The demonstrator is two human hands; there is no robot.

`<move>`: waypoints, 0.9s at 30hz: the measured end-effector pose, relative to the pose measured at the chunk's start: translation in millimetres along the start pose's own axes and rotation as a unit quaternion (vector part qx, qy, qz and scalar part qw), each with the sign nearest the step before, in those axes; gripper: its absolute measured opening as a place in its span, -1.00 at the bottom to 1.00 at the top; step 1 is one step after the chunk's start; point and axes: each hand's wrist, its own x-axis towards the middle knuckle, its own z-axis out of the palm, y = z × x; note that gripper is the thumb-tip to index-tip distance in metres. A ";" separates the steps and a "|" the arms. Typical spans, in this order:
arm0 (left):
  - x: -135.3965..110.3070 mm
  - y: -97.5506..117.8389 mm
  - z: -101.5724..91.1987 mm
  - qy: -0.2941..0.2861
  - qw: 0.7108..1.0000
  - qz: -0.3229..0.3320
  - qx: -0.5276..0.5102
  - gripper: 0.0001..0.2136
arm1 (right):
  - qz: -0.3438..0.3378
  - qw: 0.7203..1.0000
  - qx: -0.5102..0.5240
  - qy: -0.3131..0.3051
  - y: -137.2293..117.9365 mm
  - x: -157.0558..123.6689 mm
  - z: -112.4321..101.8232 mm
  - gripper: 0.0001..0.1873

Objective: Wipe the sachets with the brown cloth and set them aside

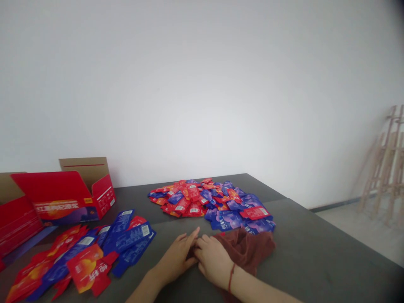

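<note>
A crumpled brown cloth [251,249] lies near the front middle of the dark table, just in front of the pile of packets. My right hand [214,257], with a red cord on its wrist, is closed over the cloth's left part, fingers curled. Against it rests my left hand [177,257], its index finger partly stretched and its thumb reaching toward the right fingers. A bit of brown cloth shows between the two hands; their fingertips are partly hidden.
Flat red and blue packets form a pile [192,202] at the back middle. More long blue and red flat cartons [85,256] spread at the left. Behind them stands an open red box [69,200], beside another red box [19,223]. Wooden easels [386,172] lean at the far right.
</note>
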 end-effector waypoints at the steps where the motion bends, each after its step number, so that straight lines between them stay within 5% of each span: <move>1: -0.2 0.2 -0.8 -0.003 1.000 0.002 0.003 -0.22 | -0.001 1.000 0.004 -0.003 2.9 -3.6 -1.0 -0.79; 11: 3.9 18.2 -10.2 -0.001 0.999 0.004 0.040 -0.33 | 0.196 0.979 0.023 0.049 74.5 -64.9 -11.7 -0.71; 17: 6.0 13.0 0.8 0.077 0.993 0.049 0.081 -0.53 | 0.205 0.970 0.065 0.116 80.0 -68.5 -7.1 -0.68; 23: 10.1 10.1 4.5 0.157 0.981 -0.108 -0.036 -0.64 | 0.197 0.951 0.125 0.204 93.1 -74.9 -7.3 -0.65; 27: 9.7 8.1 12.1 0.149 0.982 -0.112 -0.021 -0.67 | 0.154 0.954 0.132 0.222 83.6 -67.9 -10.6 -0.63</move>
